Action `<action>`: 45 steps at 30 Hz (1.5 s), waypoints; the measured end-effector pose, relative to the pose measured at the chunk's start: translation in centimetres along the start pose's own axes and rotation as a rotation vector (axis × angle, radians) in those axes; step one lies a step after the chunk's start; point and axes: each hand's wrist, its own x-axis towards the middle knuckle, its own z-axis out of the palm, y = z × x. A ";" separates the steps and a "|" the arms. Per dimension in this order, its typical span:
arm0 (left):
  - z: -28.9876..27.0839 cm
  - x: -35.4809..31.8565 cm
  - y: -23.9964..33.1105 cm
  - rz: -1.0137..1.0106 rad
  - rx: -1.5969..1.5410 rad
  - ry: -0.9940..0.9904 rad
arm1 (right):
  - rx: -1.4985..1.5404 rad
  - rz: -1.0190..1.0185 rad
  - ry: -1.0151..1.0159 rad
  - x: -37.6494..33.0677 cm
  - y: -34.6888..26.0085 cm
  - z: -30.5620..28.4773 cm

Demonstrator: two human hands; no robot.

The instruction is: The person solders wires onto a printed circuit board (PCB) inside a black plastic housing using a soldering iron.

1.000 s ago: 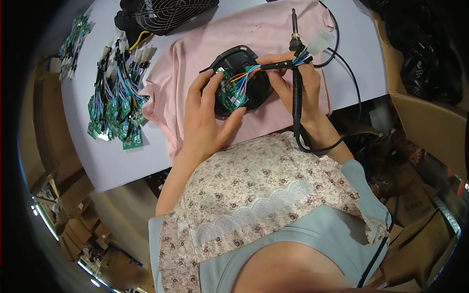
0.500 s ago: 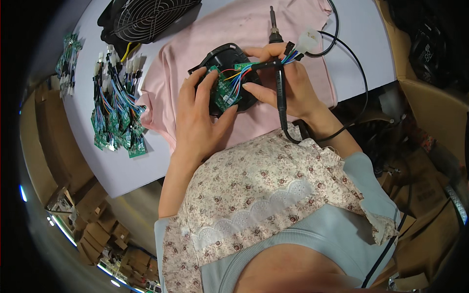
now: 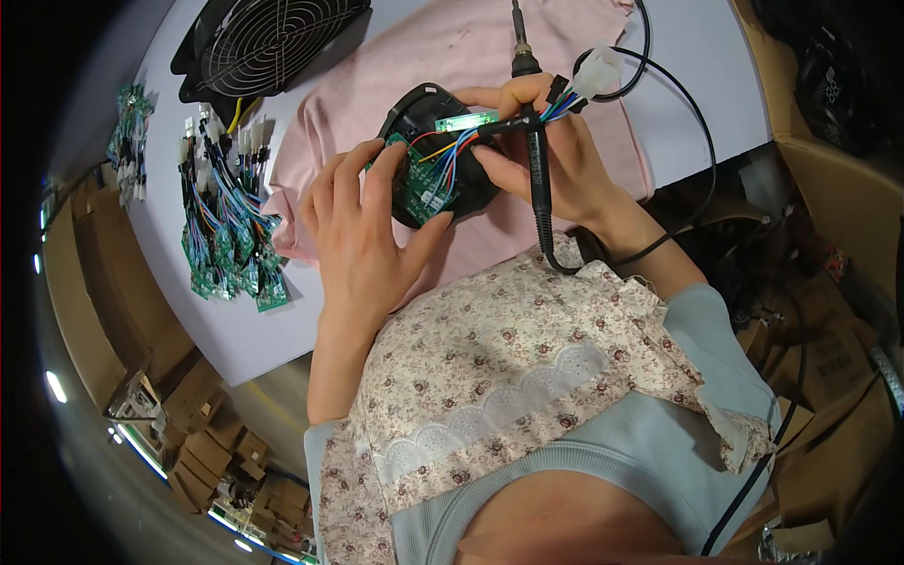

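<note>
A black plastic housing [image 3: 414, 105] sits over the pink cloth with a green circuit board [image 3: 429, 188] in it. My left hand [image 3: 358, 231] grips the board's near left part, fingertips at its upper edge and thumb at its lower edge. A smaller green board [image 3: 466, 122] catches the light at the housing's far side. Coloured wires [image 3: 452, 155] run from the boards into a black sleeve. My right hand [image 3: 556, 151] is closed around a soldering iron [image 3: 539, 174], its tip pointing away, and around the sleeved wires, which end in a white connector [image 3: 597, 73]. Its thumb lies by the housing's right edge.
Pink cloth [image 3: 414, 56] covers part of the white table [image 3: 245, 344]. Bundles of wired green boards [image 3: 231, 235] lie to the left, with more [image 3: 132, 132] beyond. A black fan [image 3: 278, 42] stands at the far left. The iron's black cable [image 3: 702, 141] loops on the right.
My left hand has slid slightly left and down at the board. The housing and board have shifted a little, and the small board now reflects light brightly. Both hands keep their hold.
</note>
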 end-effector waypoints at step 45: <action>1.2 0.4 -1.6 -0.014 -0.085 -0.008 | -0.087 0.155 -0.203 0.4 -0.7 -0.8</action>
